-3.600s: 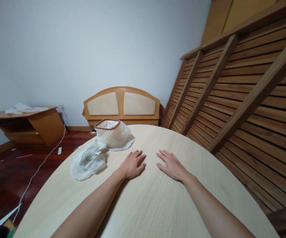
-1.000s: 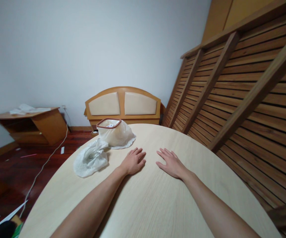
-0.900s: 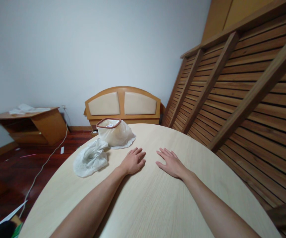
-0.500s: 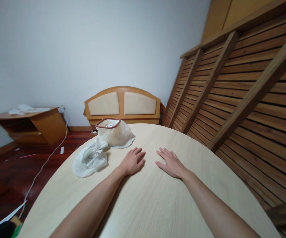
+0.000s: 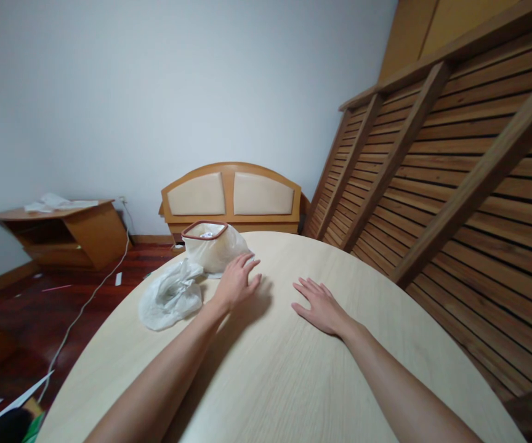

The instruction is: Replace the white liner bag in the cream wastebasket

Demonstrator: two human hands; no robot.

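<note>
One bagged bin [image 5: 205, 251] stands just beyond the left hand [image 5: 235, 280], farther from the right hand [image 5: 320, 307]; both spread, empty.

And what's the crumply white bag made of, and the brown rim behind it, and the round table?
Crumpled white bag: probably thin plastic, slightly shiny along its creases.
Brown rim: likely hard plastic, smooth and evenly coloured.
Round table: smooth and pale with fine wood grain; could be real wood or laminate, I can't tell.

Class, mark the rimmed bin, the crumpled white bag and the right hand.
Rimmed bin [image 5: 204, 252]: head view, on its bag-covered front wall.
Crumpled white bag [image 5: 170, 300]: head view, on its middle.
Right hand [image 5: 321, 309]: head view, on its back.
</note>
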